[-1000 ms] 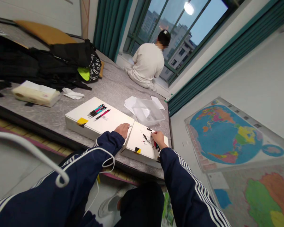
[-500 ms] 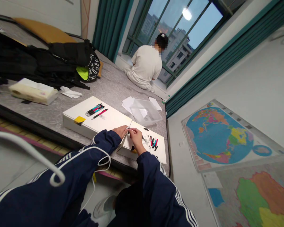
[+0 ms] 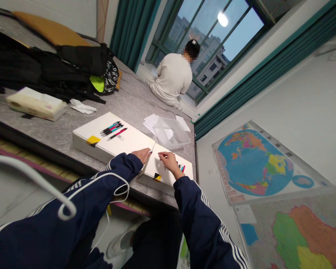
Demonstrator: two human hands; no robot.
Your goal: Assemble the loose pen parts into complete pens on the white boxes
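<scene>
My left hand (image 3: 141, 154) rests at the seam between two white boxes, its fingers closed on a small pen part (image 3: 150, 151) with a pale, narrow end. To its right, my right hand (image 3: 169, 160) hangs over the right white box (image 3: 148, 175), thumb and fingertips pinched; whatever they hold is too small to make out. Behind that hand lie loose coloured pen parts (image 3: 182, 167), partly hidden by it. On the left white box (image 3: 100, 145) several black, blue and red pens (image 3: 111, 128) lie side by side, with a red pen (image 3: 117, 133) slightly apart.
A clear plastic tray (image 3: 172, 133) and white papers (image 3: 150, 123) lie behind the boxes on the grey bed cover (image 3: 128, 97). A tissue pack (image 3: 36, 104) and black bags (image 3: 58, 71) are at left. One person (image 3: 173, 76) sits by the window. A white cable (image 3: 39, 179) crosses my left sleeve.
My right hand has moved right, away from my left hand, and now covers most of the loose pen parts. My left hand stays in place at the seam between the boxes.
</scene>
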